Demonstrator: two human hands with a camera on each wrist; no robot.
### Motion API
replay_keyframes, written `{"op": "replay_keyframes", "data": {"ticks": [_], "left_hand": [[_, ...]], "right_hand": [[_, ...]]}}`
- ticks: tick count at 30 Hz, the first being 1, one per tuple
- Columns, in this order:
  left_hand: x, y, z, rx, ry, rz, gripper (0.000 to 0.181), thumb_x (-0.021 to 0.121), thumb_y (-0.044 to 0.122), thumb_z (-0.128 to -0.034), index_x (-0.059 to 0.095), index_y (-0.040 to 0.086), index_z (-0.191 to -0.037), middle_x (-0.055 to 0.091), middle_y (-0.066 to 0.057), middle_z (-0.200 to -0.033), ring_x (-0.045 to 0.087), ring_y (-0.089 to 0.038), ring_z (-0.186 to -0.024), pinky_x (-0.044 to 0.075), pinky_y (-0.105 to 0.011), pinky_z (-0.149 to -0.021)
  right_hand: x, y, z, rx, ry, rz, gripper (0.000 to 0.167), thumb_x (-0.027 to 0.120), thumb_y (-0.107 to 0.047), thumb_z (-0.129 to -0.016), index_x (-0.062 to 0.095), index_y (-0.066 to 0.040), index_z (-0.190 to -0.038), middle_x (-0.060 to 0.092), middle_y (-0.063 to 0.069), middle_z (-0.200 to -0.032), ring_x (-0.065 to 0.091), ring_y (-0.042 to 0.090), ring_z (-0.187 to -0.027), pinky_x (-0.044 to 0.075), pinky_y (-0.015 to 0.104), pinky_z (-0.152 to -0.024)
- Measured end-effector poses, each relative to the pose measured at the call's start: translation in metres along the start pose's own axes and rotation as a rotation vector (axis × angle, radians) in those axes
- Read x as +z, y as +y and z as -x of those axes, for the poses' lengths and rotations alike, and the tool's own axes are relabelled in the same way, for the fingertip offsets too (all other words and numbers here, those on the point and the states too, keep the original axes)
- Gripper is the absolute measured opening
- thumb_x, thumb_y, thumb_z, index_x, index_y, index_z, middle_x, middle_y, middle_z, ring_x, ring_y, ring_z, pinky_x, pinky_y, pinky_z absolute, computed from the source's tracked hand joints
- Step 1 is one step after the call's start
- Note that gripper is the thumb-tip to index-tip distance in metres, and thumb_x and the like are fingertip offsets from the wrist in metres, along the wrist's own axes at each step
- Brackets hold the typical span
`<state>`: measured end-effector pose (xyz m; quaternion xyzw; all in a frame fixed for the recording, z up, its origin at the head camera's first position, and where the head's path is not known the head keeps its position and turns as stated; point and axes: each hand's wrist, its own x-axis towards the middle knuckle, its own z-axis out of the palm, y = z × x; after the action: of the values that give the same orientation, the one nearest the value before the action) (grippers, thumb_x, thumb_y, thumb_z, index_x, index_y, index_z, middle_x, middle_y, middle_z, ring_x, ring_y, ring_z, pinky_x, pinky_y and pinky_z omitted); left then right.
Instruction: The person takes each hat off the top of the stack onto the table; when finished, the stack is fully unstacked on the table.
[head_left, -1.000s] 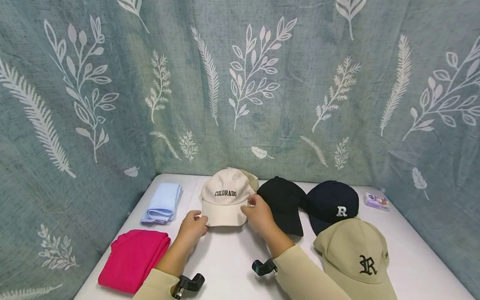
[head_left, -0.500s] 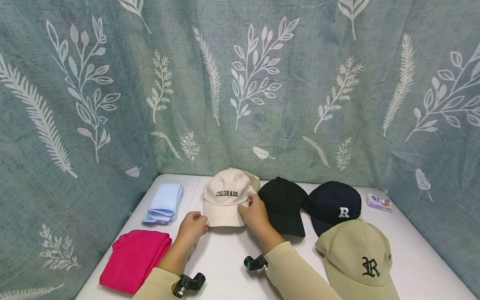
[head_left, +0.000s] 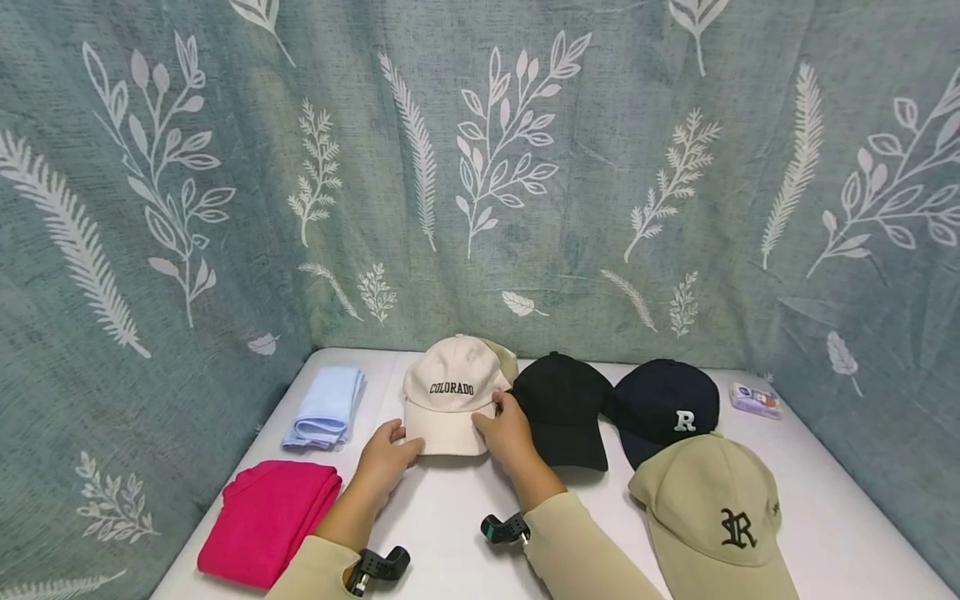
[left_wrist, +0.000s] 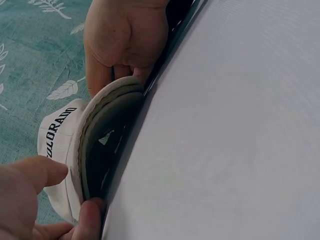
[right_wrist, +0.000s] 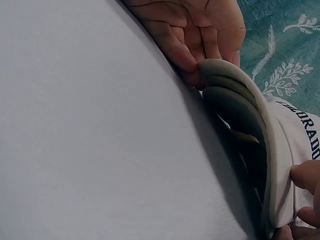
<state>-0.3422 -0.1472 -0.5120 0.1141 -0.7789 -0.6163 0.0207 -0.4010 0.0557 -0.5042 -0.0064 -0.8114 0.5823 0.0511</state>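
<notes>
Hands pinch curved brim | domed cream cloth cap

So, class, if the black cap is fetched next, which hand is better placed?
Probably right: the right hand grips the COLORADO cap on the side facing the black cap; the left hand grips its opposite side.

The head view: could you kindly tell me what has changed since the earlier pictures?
The right hand has shifted slightly leftward on the COLORADO cap, and the thumb of the left hand now reaches further over the brim. Both hands kept hold; the cap and pink cloth stayed put.
</notes>
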Motion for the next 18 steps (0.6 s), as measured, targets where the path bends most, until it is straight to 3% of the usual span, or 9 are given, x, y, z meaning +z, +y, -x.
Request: {"op": "replay_keyframes", "data": {"ticks": [8,14,18], "left_hand": [[-0.003,0.0,0.004,0.02,-0.013,-0.019,0.079,0.076,0.016,-0.0919,0.036,-0.002,-0.158,0.046,-0.025,-0.157,0.041,-0.047,-0.147,0.04,-0.057,-0.118],[-0.003,0.003,0.008,0.03,0.005,-0.03,0.078,0.076,0.014,-0.0904,0.038,0.0,-0.157,0.047,-0.023,-0.156,0.043,-0.045,-0.145,0.044,-0.057,-0.114],[-0.003,0.004,0.009,0.041,0.021,-0.027,0.078,0.077,0.014,-0.0892,0.04,0.001,-0.156,0.049,-0.021,-0.152,0.05,-0.041,-0.137,0.049,-0.051,-0.107]], "right_hand": [[0.001,0.004,0.007,-0.002,0.007,-0.044,0.061,0.073,-0.016,-0.096,0.049,0.0,-0.15,0.046,0.019,-0.16,0.039,0.033,-0.152,0.033,0.049,-0.124],[0.0,0.003,0.011,-0.012,-0.002,-0.103,0.065,0.073,-0.011,-0.095,0.047,-0.001,-0.153,0.046,0.018,-0.161,0.038,0.032,-0.153,0.031,0.047,-0.126],[-0.001,0.002,0.013,-0.018,-0.01,-0.14,0.066,0.072,-0.008,-0.095,0.046,-0.002,-0.155,0.045,0.018,-0.161,0.038,0.032,-0.153,0.032,0.046,-0.126]]}}
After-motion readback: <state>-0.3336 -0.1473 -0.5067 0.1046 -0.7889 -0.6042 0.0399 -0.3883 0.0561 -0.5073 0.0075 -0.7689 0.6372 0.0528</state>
